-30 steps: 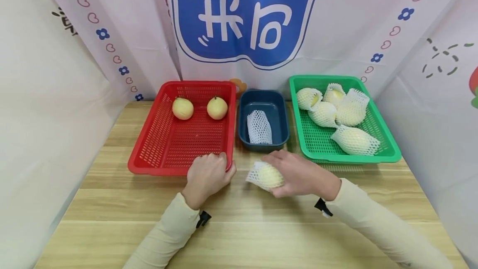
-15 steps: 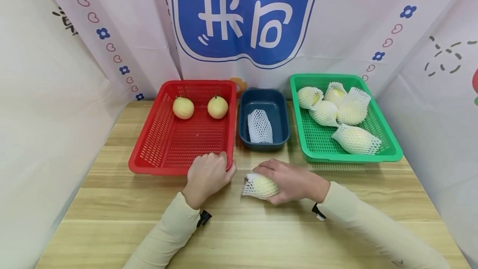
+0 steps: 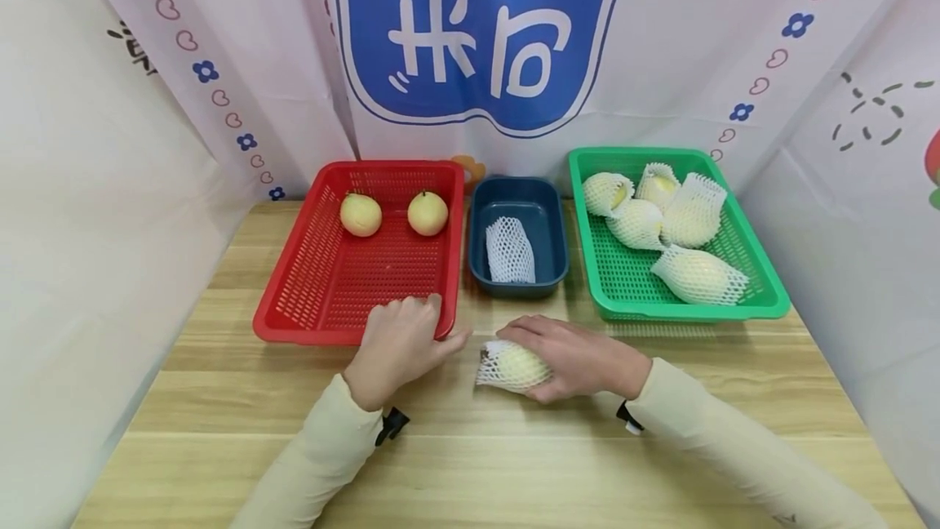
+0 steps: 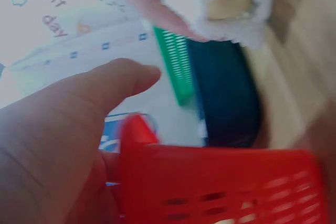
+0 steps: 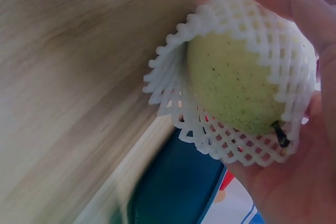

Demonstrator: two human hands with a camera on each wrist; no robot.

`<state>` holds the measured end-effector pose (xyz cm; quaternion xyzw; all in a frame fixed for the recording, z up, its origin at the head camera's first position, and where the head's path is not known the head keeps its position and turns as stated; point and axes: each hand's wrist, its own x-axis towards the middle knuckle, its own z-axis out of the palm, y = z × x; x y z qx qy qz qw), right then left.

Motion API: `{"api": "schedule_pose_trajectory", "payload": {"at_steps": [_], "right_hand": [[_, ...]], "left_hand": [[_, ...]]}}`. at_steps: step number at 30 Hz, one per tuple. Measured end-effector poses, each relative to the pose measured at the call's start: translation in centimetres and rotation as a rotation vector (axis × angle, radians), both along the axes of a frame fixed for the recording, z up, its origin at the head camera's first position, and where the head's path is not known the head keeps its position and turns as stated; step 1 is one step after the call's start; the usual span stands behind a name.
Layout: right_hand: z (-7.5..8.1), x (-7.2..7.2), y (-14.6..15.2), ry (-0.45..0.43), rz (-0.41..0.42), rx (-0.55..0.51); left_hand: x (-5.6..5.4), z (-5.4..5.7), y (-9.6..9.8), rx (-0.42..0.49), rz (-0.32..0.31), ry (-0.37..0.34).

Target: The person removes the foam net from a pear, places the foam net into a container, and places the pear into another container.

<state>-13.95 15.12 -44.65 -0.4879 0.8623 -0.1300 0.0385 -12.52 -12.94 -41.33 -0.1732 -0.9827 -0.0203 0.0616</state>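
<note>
My right hand [image 3: 569, 357] grips a pear [image 5: 231, 82] in a white foam net [image 5: 273, 51], low over the table in the head view. The net's mouth gapes around the stem end in the right wrist view. At the near right corner of the red basket [image 3: 382, 304] is my left hand [image 3: 400, 349]. Its thumb [image 4: 123, 80] stands out straight, apart from the rim in the left wrist view, while the other fingers are partly hidden behind the basket wall. Two bare pears, a left one [image 3: 361, 214] and a right one [image 3: 427, 213], lie inside that basket.
Between the baskets stands a dark blue box [image 3: 519, 290] with a white foam net [image 3: 510, 250] in it. The green basket [image 3: 598, 268] on the right holds several net-wrapped pears [image 3: 701, 276]. A printed curtain [image 3: 661, 64] hangs behind the wooden table [image 3: 514, 464].
My right hand has brought the wrapped pear slightly left and nearer to me, then kept it still. The left thumb has come away from the basket rim, and that hand has shifted slightly left.
</note>
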Motion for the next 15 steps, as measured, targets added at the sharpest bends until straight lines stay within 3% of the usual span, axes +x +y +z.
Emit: {"api": "schedule_pose_trajectory", "payload": {"at_steps": [4, 9, 12, 15], "right_hand": [[0.1, 0.1, 0.1, -0.002, -0.004, 0.008], [0.2, 0.2, 0.4, 0.001, -0.036, -0.001], [0.1, 0.2, 0.8, 0.002, -0.069, -0.01], [-0.2, 0.2, 1.2, -0.025, -0.103, -0.026]], "left_hand": [[1.1, 1.8, -0.6, 0.093, -0.05, 0.008], [3.2, 3.1, -1.4, 0.311, -0.256, -0.011], [4.4, 3.0, -1.4, 0.386, -0.367, -0.092], [5.1, 2.3, -1.0, 0.403, -0.396, -0.24]]}}
